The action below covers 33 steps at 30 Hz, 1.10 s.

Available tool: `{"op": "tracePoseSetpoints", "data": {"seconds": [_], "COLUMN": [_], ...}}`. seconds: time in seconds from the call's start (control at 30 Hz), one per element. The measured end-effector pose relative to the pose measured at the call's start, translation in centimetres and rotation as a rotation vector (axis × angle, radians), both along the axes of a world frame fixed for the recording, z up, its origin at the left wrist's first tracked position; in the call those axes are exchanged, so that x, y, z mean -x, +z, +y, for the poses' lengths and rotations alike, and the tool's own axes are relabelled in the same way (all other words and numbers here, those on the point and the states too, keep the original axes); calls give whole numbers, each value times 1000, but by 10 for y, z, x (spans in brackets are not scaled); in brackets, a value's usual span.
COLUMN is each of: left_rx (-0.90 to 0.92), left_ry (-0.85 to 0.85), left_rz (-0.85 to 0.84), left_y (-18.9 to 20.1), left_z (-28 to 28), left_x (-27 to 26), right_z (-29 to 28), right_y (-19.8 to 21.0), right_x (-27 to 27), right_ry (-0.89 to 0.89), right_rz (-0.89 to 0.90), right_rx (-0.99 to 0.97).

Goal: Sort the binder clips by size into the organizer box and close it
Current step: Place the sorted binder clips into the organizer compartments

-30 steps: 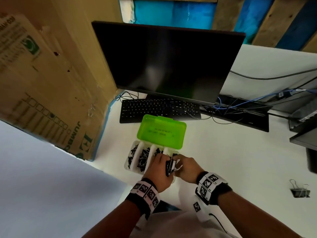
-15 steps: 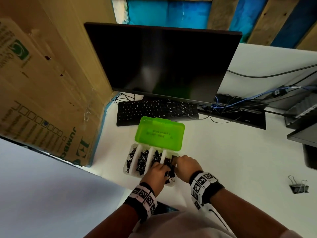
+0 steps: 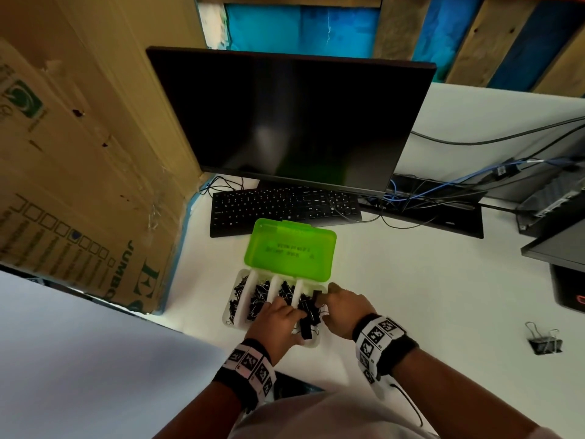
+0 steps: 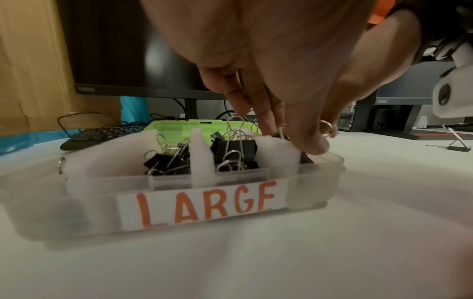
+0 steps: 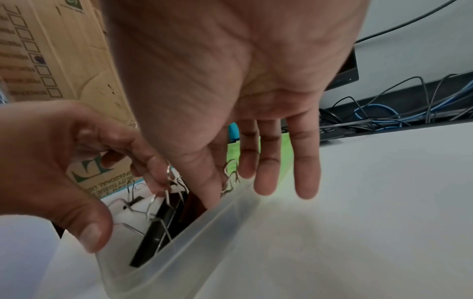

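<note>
A person sits at a white desk (image 3: 427, 296) with both hands reaching into a clear plastic organizer box (image 3: 232, 315) that lies near the desk's near edge. The box's green lid (image 3: 291, 250) is open and tipped toward the far side, just in front of a black keyboard (image 3: 285, 207) and a dark monitor (image 3: 291, 122). White dividers split the box into four lanes, each holding black binder clips (image 3: 258, 299) with silver wire handles; a label reading "LARGE" (image 4: 202, 204) is stuck on the near wall. The left hand (image 3: 275, 321) reaches into the rightmost lane, its fingers (image 5: 151, 168) bent down among the wire handles of the large clips (image 5: 156, 226) there and touching them, though the views do not settle whether they grip one. The right hand (image 3: 343, 307) is beside it at the box's right edge, palm down, its fingers (image 5: 305, 161) straight and spread, with the thumb dipping just inside the right wall and holding nothing. One more binder clip (image 3: 544, 342) lies alone on the desk, well apart to the right. A large cardboard carton (image 3: 79, 169) stands at the left, and a tangle of cables (image 3: 443, 191) runs behind the monitor at the far right.
</note>
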State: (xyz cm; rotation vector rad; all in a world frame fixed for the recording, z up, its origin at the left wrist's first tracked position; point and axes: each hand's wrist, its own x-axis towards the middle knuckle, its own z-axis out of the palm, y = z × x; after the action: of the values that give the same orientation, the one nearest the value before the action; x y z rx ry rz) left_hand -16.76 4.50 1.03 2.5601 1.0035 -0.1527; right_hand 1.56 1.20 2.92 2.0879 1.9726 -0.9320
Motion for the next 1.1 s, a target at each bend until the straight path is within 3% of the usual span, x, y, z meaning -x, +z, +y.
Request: {"op": "tracePoseSetpoints", "data": {"seconds": [0.43, 0.57, 0.67, 0.87, 1.0, 1.1], "left_rx": [-41, 50, 168, 233, 233, 227], "left_ry": [-13, 103, 209, 265, 336, 308], "left_rz": [25, -63, -149, -249, -342, -322], "left_y": [7, -1, -3, 2, -1, -1], "left_z": [-10, -10, -16, -21, -21, -21], "left_x": [-4, -2, -1, 0, 1, 1], "right_z": [1, 2, 5, 3, 0, -5], "right_y": [-3, -3, 1, 2, 2, 2], "right_x": [11, 11, 12, 16, 12, 9], "right_ry": [-77, -97, -16, 85, 37, -56], "right_rz": [121, 138, 95, -3, 35, 115], "right_rx": [26, 75, 73, 57, 38, 10]}}
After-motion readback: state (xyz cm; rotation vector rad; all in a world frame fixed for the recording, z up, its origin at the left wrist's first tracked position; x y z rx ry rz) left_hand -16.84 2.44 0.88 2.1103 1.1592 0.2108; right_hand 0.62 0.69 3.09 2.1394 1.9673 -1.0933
